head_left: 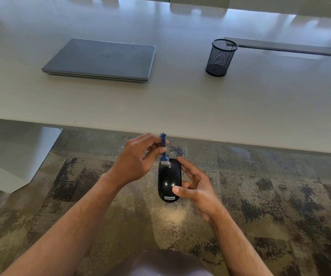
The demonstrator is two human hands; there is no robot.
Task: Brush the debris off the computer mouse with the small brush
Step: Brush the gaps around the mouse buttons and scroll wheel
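Note:
A glossy black computer mouse [168,179] with a white label at its near end is held in the air in front of the table edge, above the carpet. My right hand [195,187] grips it from the right side, thumb on its top. My left hand [135,162] pinches the blue handle of a small brush [163,151], which stands nearly upright. Its white bristles touch the far end of the mouse, at the left of the buttons.
A white table [180,100] spans the view beyond the hands. On it lie a closed grey laptop [101,59] at the left and a black mesh pen cup [220,57] at the right, with a cable slot [284,47] behind it. Patterned carpet [260,196] lies below.

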